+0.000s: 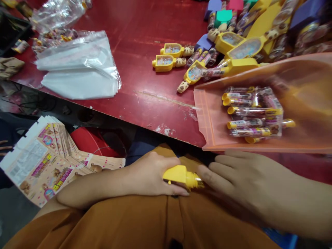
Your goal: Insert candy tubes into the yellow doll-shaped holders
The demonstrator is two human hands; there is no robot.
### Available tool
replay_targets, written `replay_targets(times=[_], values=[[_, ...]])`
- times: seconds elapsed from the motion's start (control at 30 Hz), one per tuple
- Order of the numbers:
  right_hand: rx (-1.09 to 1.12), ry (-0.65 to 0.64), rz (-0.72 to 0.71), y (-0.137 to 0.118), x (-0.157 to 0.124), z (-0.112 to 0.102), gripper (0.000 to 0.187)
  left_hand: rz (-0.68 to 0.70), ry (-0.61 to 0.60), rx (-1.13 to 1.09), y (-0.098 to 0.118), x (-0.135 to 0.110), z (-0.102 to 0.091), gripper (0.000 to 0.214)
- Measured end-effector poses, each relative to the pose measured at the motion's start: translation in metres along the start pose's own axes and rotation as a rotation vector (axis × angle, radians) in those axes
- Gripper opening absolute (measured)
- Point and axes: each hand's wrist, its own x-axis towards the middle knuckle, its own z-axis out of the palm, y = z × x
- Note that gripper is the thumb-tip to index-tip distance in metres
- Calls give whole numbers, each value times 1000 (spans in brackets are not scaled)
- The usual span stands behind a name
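Wearer's body, seen from above.
We note the left hand (151, 174) and right hand (249, 181) on bare forearms, and a mustard-orange garment (124, 224) with vertical seams across the lap.

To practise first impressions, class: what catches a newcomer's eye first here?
Low in the middle, the left hand grips a yellow toy piece, the right hand touching its end. Above right, an orange bag of small tubes lies at the edge of the red table, a heap of yellow toys behind it.
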Motion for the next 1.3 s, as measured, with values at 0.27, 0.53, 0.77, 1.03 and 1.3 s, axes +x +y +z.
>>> replay_targets(times=[0.27,0.53,0.77,1.03,1.3], values=[[-38,95,7,-1,-10,11,24,9,-16,144,5,0,0,26],[619,-204,468,-4,0,31,26,-88,10,397,1,2,15,26],[780,-280,471,17,10,34,32,-185,-22,556,-2,7,7,31],[-60,165,131,7,-4,39,45,-26,10,636,-6,7,8,25],[568,-191,496,6,2,46,31,-81,-103,635,-7,10,12,28]])
